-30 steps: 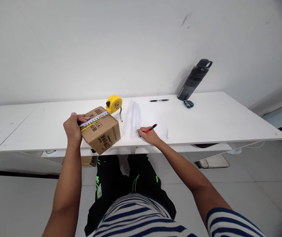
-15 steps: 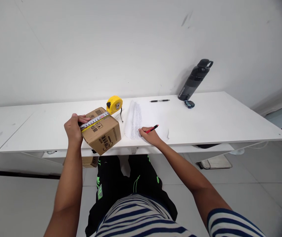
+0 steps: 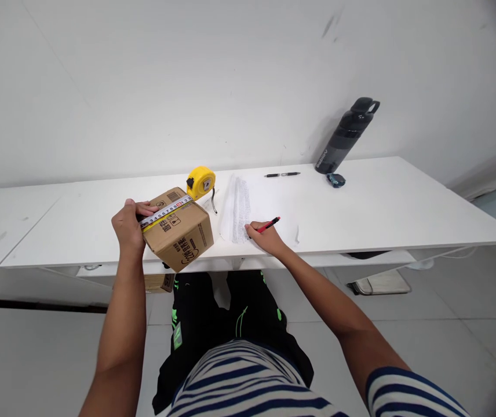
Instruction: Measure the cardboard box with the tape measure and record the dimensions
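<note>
My left hand (image 3: 128, 227) is closed on the left end of a brown cardboard box (image 3: 192, 234), fingers on its top and against the end of a tape blade (image 3: 167, 212). The blade stretches across the box's top face from the yellow tape measure (image 3: 200, 182), which sits at the far right corner with its black strap hanging down. The box is tilted near the table's front edge. My right hand (image 3: 269, 240) grips a red and black pen (image 3: 269, 225), its tip side hidden by the fingers, over the paper (image 3: 236, 211) covered in small writing.
A black pen (image 3: 281, 174) lies behind the paper. At the back right a dark bottle (image 3: 344, 136) stands by the wall, with a small dark blue object (image 3: 336, 180) before it. Below the white table (image 3: 382, 214) are another cardboard box (image 3: 160, 283) and a pale flat object (image 3: 382, 283).
The view has shifted slightly. Both hands keep their grips, and the box, tape measure and paper stay in place. Any movement of the red and black pen is very small.
</note>
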The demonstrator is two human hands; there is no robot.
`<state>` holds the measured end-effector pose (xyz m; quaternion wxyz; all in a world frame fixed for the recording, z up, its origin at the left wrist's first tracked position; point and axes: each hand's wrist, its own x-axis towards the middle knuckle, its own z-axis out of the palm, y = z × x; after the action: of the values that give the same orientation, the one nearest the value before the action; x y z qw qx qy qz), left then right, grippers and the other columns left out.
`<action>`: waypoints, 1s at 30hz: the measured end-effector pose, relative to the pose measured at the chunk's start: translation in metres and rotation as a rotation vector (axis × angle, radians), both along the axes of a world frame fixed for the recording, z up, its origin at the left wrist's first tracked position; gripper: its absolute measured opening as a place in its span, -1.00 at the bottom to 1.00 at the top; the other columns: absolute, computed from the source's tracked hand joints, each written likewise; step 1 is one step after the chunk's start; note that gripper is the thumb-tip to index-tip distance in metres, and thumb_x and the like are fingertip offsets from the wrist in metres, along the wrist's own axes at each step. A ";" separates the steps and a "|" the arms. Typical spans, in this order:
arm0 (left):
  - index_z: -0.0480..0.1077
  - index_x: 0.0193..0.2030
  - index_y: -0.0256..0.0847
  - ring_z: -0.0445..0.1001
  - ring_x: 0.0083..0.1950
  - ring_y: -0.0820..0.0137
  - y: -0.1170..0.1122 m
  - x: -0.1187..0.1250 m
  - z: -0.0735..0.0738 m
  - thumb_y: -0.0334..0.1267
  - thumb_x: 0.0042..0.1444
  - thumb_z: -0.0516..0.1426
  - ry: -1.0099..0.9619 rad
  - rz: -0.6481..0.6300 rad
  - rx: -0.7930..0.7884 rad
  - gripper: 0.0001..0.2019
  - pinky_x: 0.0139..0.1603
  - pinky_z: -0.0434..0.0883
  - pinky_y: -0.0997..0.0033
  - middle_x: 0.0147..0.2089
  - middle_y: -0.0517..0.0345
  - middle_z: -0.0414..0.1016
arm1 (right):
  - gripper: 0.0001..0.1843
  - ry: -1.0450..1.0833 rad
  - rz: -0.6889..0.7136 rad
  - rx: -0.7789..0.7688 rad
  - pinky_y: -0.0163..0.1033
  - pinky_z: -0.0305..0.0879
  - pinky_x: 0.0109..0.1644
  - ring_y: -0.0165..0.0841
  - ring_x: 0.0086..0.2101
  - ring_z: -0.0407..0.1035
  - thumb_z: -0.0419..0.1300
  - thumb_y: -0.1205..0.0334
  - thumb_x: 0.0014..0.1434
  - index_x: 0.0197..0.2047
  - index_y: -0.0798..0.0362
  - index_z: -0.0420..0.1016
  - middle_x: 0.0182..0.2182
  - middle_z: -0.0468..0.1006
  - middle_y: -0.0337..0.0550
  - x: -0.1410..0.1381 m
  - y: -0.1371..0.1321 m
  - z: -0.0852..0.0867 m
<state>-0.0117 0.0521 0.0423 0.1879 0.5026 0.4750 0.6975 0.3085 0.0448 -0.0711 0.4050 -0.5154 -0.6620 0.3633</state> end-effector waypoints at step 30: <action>0.39 -0.68 -0.18 0.57 -0.24 0.29 -0.002 0.001 0.001 -0.14 0.26 0.02 -0.014 0.012 -0.017 -0.52 0.06 0.45 0.17 -0.54 0.07 0.54 | -0.52 0.028 -0.017 0.009 -0.24 -0.05 -0.41 -0.42 -0.53 -0.03 0.05 -0.02 0.21 -0.60 -0.04 -0.08 -0.62 0.00 -0.36 0.000 -0.002 -0.001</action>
<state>-0.0108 0.0504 0.0435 0.1914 0.4930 0.4827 0.6981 0.3088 0.0431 -0.0717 0.4198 -0.5141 -0.6533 0.3642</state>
